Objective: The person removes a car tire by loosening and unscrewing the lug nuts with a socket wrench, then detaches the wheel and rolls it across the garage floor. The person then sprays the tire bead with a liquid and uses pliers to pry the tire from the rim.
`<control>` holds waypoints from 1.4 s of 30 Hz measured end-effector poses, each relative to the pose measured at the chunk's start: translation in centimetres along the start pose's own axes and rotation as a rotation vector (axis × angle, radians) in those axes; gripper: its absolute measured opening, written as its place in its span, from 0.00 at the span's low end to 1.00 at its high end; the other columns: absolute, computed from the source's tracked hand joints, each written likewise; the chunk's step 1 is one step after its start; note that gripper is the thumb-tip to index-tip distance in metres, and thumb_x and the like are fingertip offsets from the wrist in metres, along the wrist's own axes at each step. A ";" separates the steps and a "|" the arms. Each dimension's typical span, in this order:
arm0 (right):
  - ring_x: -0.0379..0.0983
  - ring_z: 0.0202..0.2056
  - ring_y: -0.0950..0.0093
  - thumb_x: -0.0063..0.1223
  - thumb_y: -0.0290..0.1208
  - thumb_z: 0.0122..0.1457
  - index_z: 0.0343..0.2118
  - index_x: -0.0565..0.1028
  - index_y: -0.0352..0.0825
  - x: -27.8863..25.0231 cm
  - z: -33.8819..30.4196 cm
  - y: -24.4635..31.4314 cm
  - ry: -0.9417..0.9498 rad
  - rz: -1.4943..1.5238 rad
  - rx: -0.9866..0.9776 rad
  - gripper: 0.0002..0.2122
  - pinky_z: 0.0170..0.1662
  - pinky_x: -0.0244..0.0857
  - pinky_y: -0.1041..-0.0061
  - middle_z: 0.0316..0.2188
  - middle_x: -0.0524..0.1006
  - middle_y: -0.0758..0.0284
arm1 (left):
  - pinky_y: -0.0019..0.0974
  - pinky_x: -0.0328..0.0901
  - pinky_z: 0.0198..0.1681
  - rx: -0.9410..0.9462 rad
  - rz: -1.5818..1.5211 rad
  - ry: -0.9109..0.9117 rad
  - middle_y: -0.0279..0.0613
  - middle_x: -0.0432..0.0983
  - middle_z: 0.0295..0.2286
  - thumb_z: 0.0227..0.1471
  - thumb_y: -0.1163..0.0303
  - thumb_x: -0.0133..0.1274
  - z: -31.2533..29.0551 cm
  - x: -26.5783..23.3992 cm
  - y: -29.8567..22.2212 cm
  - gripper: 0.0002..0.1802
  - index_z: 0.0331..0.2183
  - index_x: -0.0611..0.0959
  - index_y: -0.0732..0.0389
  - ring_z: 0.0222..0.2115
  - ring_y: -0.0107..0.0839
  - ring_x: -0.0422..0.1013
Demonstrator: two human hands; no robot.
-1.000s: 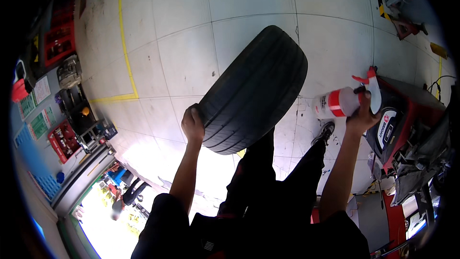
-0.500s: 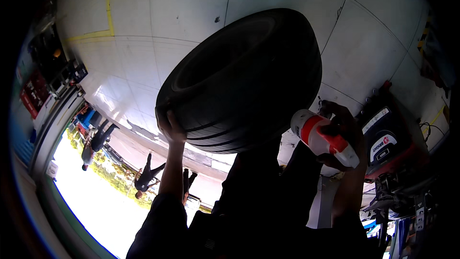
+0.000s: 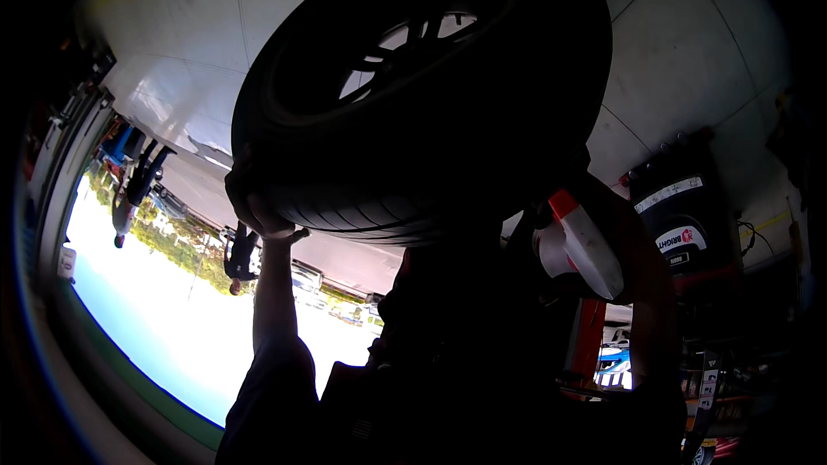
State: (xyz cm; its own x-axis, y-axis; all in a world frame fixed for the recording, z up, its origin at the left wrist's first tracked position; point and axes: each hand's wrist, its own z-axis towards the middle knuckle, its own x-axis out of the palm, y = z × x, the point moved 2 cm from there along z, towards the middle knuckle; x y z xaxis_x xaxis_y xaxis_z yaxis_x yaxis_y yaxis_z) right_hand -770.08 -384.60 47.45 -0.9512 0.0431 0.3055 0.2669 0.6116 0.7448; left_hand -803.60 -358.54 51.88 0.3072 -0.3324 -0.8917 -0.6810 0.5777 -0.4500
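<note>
A car wheel with a black grooved tyre is held up in front of me, tilted, and the rim's dark spokes show through its middle. My left hand grips the tyre's left edge, its thumb sticking out below the tread. At the tyre's right side is my right hand, mostly lost in shadow. It holds a translucent white spray bottle with a red part, close against the tyre. Whether the right fingers also touch the tyre cannot be made out.
A black and red workshop machine stands at the right. Pale floor slabs carry a yellow line at the upper left. Beyond a wide doorway at the left, a person in dark clothes and another person are outside.
The wheel has come up and nearer, and its rim spokes now show. My left hand has risen with it. The spray bottle has turned and sits closer to the tyre.
</note>
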 end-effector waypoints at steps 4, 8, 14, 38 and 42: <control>0.73 0.36 0.71 0.66 0.48 0.40 0.48 0.66 0.34 -0.5 -1.3 -2.7 -0.011 0.164 0.039 0.34 0.38 0.69 0.71 0.36 0.74 0.64 | 0.47 0.63 0.44 0.016 0.042 0.001 0.55 0.70 0.38 0.53 0.56 0.36 -2.0 0.3 -0.5 0.25 0.39 0.71 0.69 0.40 0.50 0.68; 0.73 0.36 0.71 0.66 0.48 0.40 0.47 0.67 0.34 -0.2 -2.2 -3.9 0.024 0.246 0.064 0.33 0.37 0.70 0.72 0.35 0.74 0.64 | 0.47 0.63 0.46 -0.013 0.132 0.002 0.54 0.70 0.39 0.52 0.57 0.33 -5.5 0.1 0.0 0.24 0.39 0.71 0.68 0.42 0.49 0.68; 0.75 0.33 0.70 0.62 0.43 0.46 0.48 0.66 0.32 0.4 -1.1 -1.3 0.222 0.113 0.052 0.29 0.33 0.71 0.73 0.34 0.75 0.61 | 0.48 0.61 0.47 -0.050 0.131 -0.008 0.54 0.69 0.40 0.52 0.55 0.34 -9.9 0.2 0.9 0.25 0.40 0.70 0.68 0.43 0.49 0.67; 0.75 0.31 0.70 0.53 0.51 0.51 0.52 0.62 0.32 3.6 -1.2 1.1 0.181 -0.449 -0.266 0.31 0.31 0.71 0.73 0.33 0.74 0.62 | 0.51 0.57 0.52 -0.167 0.103 -0.023 0.54 0.67 0.45 0.51 0.52 0.36 -14.2 0.2 3.4 0.29 0.46 0.67 0.66 0.48 0.49 0.64; 0.75 0.28 0.70 0.59 0.46 0.47 0.47 0.65 0.32 3.7 -0.5 2.2 0.215 -0.286 0.050 0.29 0.27 0.71 0.75 0.30 0.74 0.61 | 0.51 0.58 0.52 -0.171 0.048 -0.036 0.54 0.67 0.44 0.51 0.53 0.34 -14.1 0.9 3.4 0.27 0.44 0.67 0.65 0.48 0.49 0.64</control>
State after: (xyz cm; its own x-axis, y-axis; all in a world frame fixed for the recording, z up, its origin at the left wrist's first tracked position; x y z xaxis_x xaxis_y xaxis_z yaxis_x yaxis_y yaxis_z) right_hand -772.91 -383.53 50.51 -0.9306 -0.2995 0.2106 -0.0187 0.6133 0.7896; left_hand -815.00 -367.41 50.22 0.2930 -0.2791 -0.9145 -0.7978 0.4558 -0.3948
